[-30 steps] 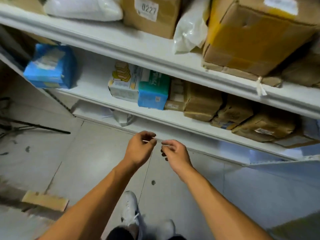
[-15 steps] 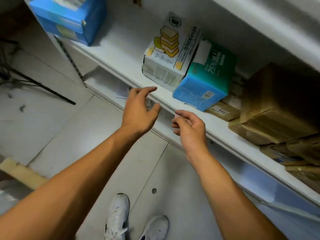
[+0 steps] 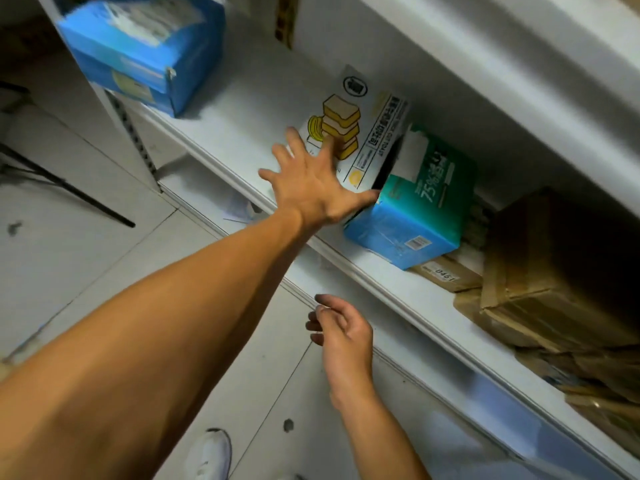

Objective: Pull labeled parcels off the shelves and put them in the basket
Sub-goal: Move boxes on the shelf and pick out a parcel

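Observation:
My left hand [image 3: 308, 181] is spread flat against the front of a white box with a yellow toast picture [image 3: 370, 129] on the white shelf [image 3: 221, 133]. Its thumb reaches into the gap beside a teal-and-blue box [image 3: 412, 209] standing to the right. My right hand [image 3: 341, 332] hangs below the shelf edge with loosely curled fingers, holding nothing. A brown parcel with a white number label [image 3: 445, 273] lies partly under the teal box. No basket is in view.
A blue pack [image 3: 145, 60] sits at the shelf's left end. Brown taped cartons [image 3: 554, 271] fill the shelf's right side. The shelf above [image 3: 519, 46] overhangs closely. Below lie a lower shelf edge [image 3: 433, 368], the tiled floor and my white shoe [image 3: 209, 455].
The view has closed in on the shelf. My left hand went from hovering below the shelf edge to pressing on the toast box; my right hand dropped lower and stayed empty.

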Demonstrator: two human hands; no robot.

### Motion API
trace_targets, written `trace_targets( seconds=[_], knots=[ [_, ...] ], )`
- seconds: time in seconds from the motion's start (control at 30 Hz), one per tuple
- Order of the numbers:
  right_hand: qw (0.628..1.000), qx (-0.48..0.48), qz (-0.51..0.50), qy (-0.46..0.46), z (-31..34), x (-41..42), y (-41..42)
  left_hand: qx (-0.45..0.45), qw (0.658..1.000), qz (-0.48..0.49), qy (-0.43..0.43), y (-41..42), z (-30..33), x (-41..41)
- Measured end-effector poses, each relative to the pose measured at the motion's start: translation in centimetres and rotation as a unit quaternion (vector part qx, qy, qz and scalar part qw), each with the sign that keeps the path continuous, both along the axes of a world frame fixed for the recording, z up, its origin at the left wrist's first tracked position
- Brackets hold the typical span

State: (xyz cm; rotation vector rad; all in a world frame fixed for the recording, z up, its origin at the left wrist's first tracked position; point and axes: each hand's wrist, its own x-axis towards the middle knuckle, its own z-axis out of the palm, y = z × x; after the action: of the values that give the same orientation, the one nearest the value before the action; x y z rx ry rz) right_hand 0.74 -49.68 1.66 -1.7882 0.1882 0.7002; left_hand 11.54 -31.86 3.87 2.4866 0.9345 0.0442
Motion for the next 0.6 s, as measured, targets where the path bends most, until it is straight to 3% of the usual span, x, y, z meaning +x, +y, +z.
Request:
trace_targets(
  seconds=[0.17,0.2,0.23,0.3,0.37,0.43,0.5,0.53,0.6],
  knots=[
    [0.999,0.021,-0.037,0.022,0.5,-0.8,-0.3,-0.108,0.987,0.057,-0.106,0.0,1.7,-3.1],
    [0.998,0.031,-0.046,0.024,0.7,-0.8,-0.4,-0.172,0.970,0.113,-0.130,0.2,1.9,-4.6],
    [0.997,0.042,-0.057,0.023,0.9,-0.8,-0.4,-0.266,0.932,0.187,-0.163,0.4,2.6,-6.3],
    [0.993,0.071,-0.086,0.025,1.5,-0.7,-0.3,-0.473,0.795,0.302,-0.228,0.3,3.8,-10.2],
    [0.987,0.103,-0.112,0.045,2.1,-0.7,-0.1,-0.613,0.675,0.330,-0.244,0.2,3.9,-15.0],
    [0.983,0.122,-0.115,0.074,2.7,-0.8,0.2,-0.735,0.545,0.302,-0.268,-0.1,3.0,-19.9],
    [0.980,0.137,-0.100,0.100,2.9,-1.1,0.6,-0.852,0.388,0.223,-0.271,-0.8,1.9,-23.5],
    [0.979,0.144,-0.089,0.115,2.8,-1.3,0.8,-0.889,0.329,0.189,-0.255,-1.3,1.4,-24.7],
    [0.973,0.157,-0.058,0.156,2.7,-1.6,1.4,-0.930,0.252,0.143,-0.224,-2.8,0.8,-26.1]
  ],
)
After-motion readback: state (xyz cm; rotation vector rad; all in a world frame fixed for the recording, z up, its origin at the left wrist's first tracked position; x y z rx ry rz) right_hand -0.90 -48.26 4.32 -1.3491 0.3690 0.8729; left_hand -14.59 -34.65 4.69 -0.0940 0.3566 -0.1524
